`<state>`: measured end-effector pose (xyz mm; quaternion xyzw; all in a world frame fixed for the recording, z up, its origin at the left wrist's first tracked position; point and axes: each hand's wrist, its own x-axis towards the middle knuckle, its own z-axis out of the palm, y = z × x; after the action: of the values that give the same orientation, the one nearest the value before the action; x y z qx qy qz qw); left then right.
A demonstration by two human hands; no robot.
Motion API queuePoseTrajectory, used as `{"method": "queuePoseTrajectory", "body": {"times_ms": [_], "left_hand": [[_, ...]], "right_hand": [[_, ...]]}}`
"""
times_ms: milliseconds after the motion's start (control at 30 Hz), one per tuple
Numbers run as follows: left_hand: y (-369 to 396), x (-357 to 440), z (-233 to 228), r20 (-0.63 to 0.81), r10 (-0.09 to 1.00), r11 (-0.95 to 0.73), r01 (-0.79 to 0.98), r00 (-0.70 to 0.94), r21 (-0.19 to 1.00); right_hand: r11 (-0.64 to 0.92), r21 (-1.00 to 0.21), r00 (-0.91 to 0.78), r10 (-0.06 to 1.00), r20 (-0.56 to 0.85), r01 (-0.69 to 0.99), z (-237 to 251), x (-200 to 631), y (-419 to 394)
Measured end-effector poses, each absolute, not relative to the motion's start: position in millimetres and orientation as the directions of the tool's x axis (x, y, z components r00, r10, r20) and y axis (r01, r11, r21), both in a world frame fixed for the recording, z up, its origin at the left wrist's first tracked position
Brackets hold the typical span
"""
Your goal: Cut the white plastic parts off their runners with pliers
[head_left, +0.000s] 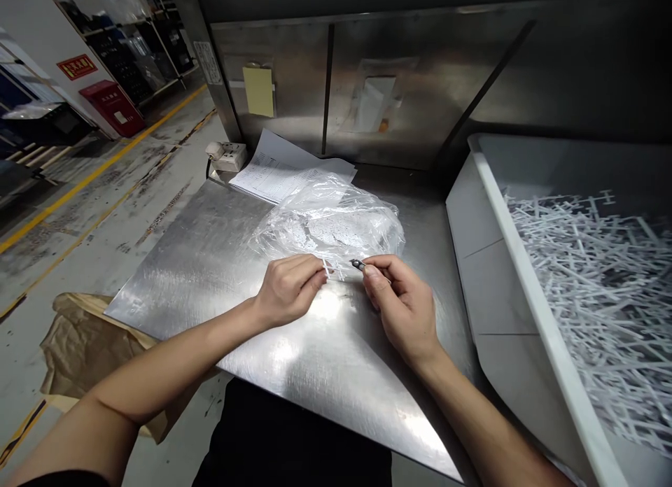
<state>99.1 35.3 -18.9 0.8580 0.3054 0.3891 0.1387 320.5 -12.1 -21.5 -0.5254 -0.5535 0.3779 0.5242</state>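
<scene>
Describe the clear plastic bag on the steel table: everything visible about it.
The plastic bag is thin, clear and crinkled, with glare on its folds. It lies slumped in a loose mound on the steel table, just beyond both hands, its far edge over some printed papers. Small pale pieces seem to lie inside; what they are is unclear. The left hand and right hand are at its near edge; contact cannot be told.

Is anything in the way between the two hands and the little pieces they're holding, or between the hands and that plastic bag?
Nothing visible. The left hand pinches a white piece, the right hand a dark piece, and the bag lies just behind them.
</scene>
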Motion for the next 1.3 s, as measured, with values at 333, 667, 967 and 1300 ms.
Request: {"method": "queuePoseTrajectory", "body": {"times_ms": [333, 667, 967, 1300], "left_hand": [[36.4, 97.8, -10.1, 0.504, 0.694, -0.706, 0.348, 0.513, 0.617], [37.6, 97.0, -10.2, 0.527, 0.674, -0.725, 0.327, 0.518, 0.606], [34.9, 99.7, -11.7, 0.421, 0.754, -0.609, 0.298, 0.505, 0.735], [32.6, 103.0, -13.5, 0.263, 0.863, -0.446, 0.403, 0.432, 0.799]], "right_hand": [[0.248, -0.927, -0.001, 0.966, 0.258, 0.281, -14.9, 324.8, -14.1], [0.329, -0.876, -0.08, 0.943, 0.322, 0.353, -14.3, 325.7, -14.7], [0.302, -0.893, -0.048, 0.952, 0.304, 0.335, -17.9, 322.6, -13.5], [0.13, -0.977, 0.024, 0.99, 0.136, 0.167, -25.8, 321.6, -10.4]]}}
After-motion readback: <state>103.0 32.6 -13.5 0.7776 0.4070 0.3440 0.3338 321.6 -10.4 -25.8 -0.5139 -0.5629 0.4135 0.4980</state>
